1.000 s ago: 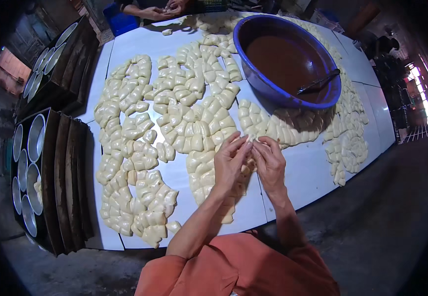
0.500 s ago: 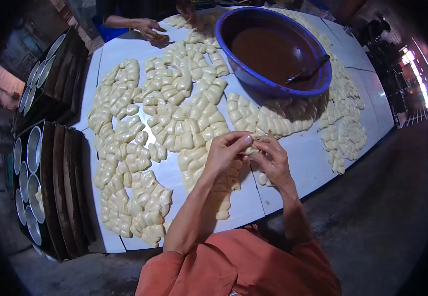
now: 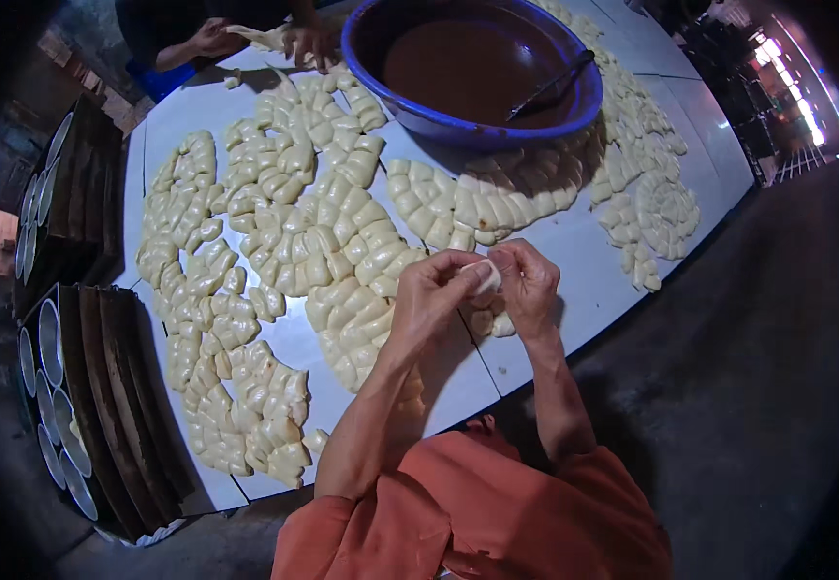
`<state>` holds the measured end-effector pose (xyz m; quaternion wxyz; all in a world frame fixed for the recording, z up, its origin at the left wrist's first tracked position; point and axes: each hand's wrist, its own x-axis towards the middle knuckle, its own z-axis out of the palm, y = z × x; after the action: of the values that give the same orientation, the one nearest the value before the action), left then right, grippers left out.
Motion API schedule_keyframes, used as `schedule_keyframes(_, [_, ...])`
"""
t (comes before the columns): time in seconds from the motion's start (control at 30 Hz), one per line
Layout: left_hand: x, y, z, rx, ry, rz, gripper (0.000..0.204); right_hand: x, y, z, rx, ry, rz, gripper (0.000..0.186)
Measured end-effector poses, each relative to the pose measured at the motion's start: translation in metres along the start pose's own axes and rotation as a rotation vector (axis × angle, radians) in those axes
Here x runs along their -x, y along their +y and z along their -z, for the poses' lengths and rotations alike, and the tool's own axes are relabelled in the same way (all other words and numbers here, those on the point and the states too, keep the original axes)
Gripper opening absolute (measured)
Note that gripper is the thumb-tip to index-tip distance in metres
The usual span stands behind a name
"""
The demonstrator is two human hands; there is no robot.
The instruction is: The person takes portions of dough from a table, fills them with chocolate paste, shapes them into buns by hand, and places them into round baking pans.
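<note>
My left hand [image 3: 436, 295] is closed in a pinch on a small piece of pale dough [image 3: 485, 277], its thumb lying along it. Facing it, my right hand [image 3: 528, 287] pinches the other side of the same piece with curled fingers. Both are raised a little over the near edge of the table, and the hidden fingertips leave the dough's full shape unclear. Just below them lie a few dough pieces [image 3: 493, 322]. To the left and beyond, sheets of glossy flattened dough pieces [image 3: 332, 232], pressed side by side, spread over the white tabletop [image 3: 458, 372].
A large blue basin [image 3: 472, 133] of brown filling [image 3: 468, 68] stands at the far side, a dark-handled utensil [image 3: 550, 87] resting in it. Across the table, a co-worker's hands [image 3: 305, 43] hold a stretched dough strip. Racks of round metal tins [image 3: 50, 338] are stacked at the left.
My view has shifted, so the table's things sit further left and the basin higher. More of the dough shows between my hands. The co-worker's hands now lift a dough strip.
</note>
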<state>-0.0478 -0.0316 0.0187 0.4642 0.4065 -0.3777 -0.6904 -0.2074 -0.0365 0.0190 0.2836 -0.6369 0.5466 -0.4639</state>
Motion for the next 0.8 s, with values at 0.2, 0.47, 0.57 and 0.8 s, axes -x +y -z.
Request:
schedule_keyframes(0.2, [-0.009,-0.012,-0.006,-0.364,-0.077,0.118,0.037,0.034,0.003,0.039,0.102,-0.131,0.151,0.021])
schedule_keyframes(0.47, [-0.001,-0.040,0.005,-0.794,-0.023,0.049,0.036,0.031,0.063,0.042,0.144,-0.335,-0.231,0.022])
schedule_keyframes(0.57, [0.005,-0.048,0.003,-0.847,-0.032,-0.034,0.040,0.023,0.047,0.047,0.313,-0.416,-0.116,0.021])
schedule_keyframes(0.8, [0.061,-0.017,0.027,-0.629,0.003,-0.148,0.042,0.038,0.004,0.028,0.301,-0.105,-0.114,0.023])
